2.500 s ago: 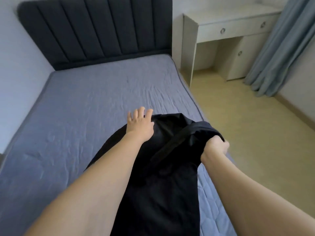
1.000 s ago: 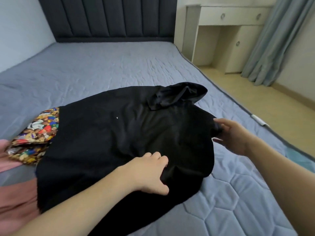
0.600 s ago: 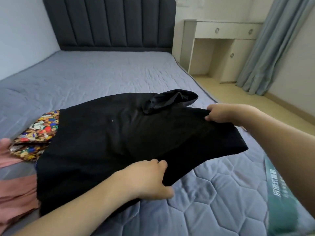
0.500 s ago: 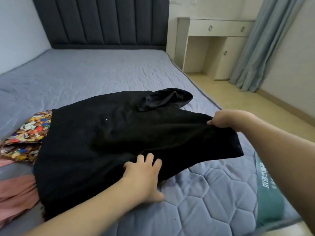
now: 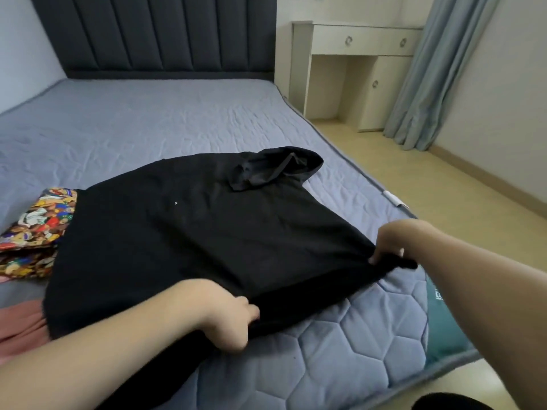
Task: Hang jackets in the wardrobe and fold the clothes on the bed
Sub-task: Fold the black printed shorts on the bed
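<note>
The bed (image 5: 177,119) carries a grey-blue quilted cover and fills most of the view; a dark padded headboard (image 5: 159,37) stands at its far end; beyond the bed's right edge lies pale flooring, with one white dressing counter (image 5: 355,54) against the far wall and one blue curtain (image 5: 429,72) just right of it. Three garments lie on the bed: one black garment (image 5: 192,232) spread across the near part, its collar end bunched toward the headboard; one cartoon-print garment (image 5: 35,232) touching its left edge, partly tucked beneath; one pink garment (image 5: 20,324) nearer than the print one, at the bed's near left. Two hands are in view; the left hand (image 5: 225,315) has its fingers curled, pinching the black garment's near hem; the right hand (image 5: 390,244) pinches the garment's right corner near the bed's right edge, thumb on top, the cloth pulled taut between both.
</note>
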A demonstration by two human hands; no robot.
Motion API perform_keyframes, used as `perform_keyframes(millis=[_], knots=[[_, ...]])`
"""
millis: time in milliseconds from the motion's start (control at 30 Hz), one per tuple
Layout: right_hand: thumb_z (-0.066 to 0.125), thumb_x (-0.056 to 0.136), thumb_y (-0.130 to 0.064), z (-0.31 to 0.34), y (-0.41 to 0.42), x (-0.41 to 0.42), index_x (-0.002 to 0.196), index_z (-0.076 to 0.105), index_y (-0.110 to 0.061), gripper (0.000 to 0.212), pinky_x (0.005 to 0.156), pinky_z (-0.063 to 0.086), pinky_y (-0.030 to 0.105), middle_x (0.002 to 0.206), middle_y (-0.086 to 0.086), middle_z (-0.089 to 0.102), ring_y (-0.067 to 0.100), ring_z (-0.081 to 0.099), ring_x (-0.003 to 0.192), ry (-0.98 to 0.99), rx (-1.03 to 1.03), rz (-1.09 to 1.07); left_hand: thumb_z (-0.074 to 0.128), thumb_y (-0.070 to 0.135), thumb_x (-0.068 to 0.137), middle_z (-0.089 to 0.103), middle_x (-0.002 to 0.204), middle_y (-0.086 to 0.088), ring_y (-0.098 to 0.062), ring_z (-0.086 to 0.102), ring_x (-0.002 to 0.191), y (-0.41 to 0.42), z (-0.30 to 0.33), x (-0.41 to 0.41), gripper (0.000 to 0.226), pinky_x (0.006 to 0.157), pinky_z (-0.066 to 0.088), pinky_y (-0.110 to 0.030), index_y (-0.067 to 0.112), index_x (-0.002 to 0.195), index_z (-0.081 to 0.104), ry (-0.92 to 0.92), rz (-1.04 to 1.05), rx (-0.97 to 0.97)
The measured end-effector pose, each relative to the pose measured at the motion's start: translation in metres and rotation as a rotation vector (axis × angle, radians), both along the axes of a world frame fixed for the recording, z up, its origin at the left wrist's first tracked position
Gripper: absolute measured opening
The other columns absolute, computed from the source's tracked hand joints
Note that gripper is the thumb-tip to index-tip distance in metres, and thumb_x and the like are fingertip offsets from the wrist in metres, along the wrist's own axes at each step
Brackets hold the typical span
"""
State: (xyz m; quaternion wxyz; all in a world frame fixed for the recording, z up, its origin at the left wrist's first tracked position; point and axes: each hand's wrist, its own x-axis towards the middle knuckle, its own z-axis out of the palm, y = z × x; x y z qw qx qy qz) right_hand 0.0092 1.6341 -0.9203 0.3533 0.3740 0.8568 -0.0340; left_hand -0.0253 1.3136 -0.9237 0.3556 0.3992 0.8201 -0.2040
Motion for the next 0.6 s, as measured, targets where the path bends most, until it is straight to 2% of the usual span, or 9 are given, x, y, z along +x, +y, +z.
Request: perform_keyframes(millis=[33,100,167,267,333,400,433,500,600], knots=[[0.074,0.08,-0.041,-0.009,-0.012,-0.006,0.119,0.057,-0.006,0.055,0.084,0.049,0.036,0.104,0.009,0.061,0.027,0.062,0.088,-0.029,0.094,0.079,0.047,0.018,0.085,0.031,0.146,-0.007,-0.033,0.04,0.13,-0.005,-0.01,0.011,0.068,0.102,0.042,-0.047,0.022,0.149,0.024,0.083,-0.023,-0.048],[0.062,0.082,-0.03,-0.03,-0.046,-0.023,0.139,0.038,-0.011,0.064,0.1,0.039,0.047,0.137,0.01,0.043,0.036,0.048,0.121,0.16,0.211,0.18,0.057,0.025,0.083,0.028,0.139,-0.009,-0.035,0.037,0.125,-0.013,-0.024,0.02,0.071,0.09,0.046,-0.058,0.018,0.144,0.022,0.331,-0.049,-0.086],[0.054,0.086,-0.028,-0.046,-0.088,-0.045,0.145,0.025,-0.014,0.067,0.105,0.031,0.05,0.148,0.011,0.026,0.036,0.033,0.133,0.451,0.251,0.355,0.062,0.027,0.082,0.04,0.128,-0.013,-0.039,0.049,0.113,-0.026,-0.024,0.02,0.064,0.075,0.052,-0.055,0.011,0.137,0.032,0.482,-0.002,-0.115],[0.05,0.088,-0.033,-0.063,-0.161,-0.085,0.15,0.021,-0.017,0.07,0.113,0.024,0.046,0.152,0.008,0.024,0.03,0.028,0.138,0.688,0.172,0.65,0.066,0.02,0.08,0.062,0.106,-0.009,-0.036,0.065,0.087,-0.058,-0.018,0.017,0.039,0.061,0.055,-0.046,0.011,0.117,0.059,0.552,-0.072,-0.173],[0.044,0.093,-0.037,-0.069,-0.201,-0.108,0.153,0.02,-0.021,0.067,0.118,0.017,0.043,0.157,0.005,0.021,0.026,0.021,0.144,0.654,-0.003,0.747,0.064,0.02,0.085,0.066,0.108,-0.006,-0.031,0.066,0.092,-0.08,-0.017,0.018,0.036,0.064,0.051,-0.035,0.016,0.12,0.06,0.359,-0.134,-0.13],[0.04,0.097,-0.041,-0.074,-0.23,-0.129,0.155,0.014,-0.024,0.065,0.12,0.008,0.042,0.161,0.003,0.012,0.022,0.012,0.148,0.58,-0.101,0.811,0.059,0.016,0.09,0.062,0.119,-0.008,-0.03,0.061,0.101,-0.096,-0.012,0.021,0.047,0.068,0.044,-0.033,0.018,0.136,0.047,-0.046,-0.057,-0.084],[0.038,0.099,-0.044,-0.074,-0.243,-0.138,0.155,0.012,-0.025,0.065,0.12,0.006,0.042,0.162,0.001,0.009,0.021,0.008,0.149,0.561,-0.134,0.829,0.056,0.011,0.091,0.058,0.119,-0.01,-0.03,0.059,0.101,-0.105,-0.009,0.019,0.049,0.068,0.045,-0.034,0.021,0.137,0.043,-0.224,0.044,-0.071],[0.034,0.1,-0.05,-0.076,-0.267,-0.156,0.156,0.009,-0.027,0.065,0.121,0.004,0.042,0.163,0.0,0.004,0.02,0.004,0.15,0.557,-0.193,0.845,0.046,-0.001,0.09,0.053,0.105,-0.009,-0.029,0.058,0.086,-0.129,-0.002,-0.003,0.042,0.061,0.051,-0.034,0.025,0.122,0.044,-0.442,0.327,-0.014],[0.028,0.1,-0.054,-0.081,-0.301,-0.177,0.156,0.006,-0.03,0.064,0.121,0.004,0.043,0.164,0.0,-0.003,0.021,0.0,0.15,0.562,-0.213,0.861,0.039,-0.007,0.088,0.057,0.101,-0.014,-0.027,0.06,0.073,-0.179,0.011,-0.066,0.034,0.065,0.055,-0.036,0.017,0.106,0.053,-0.487,0.79,0.189]])
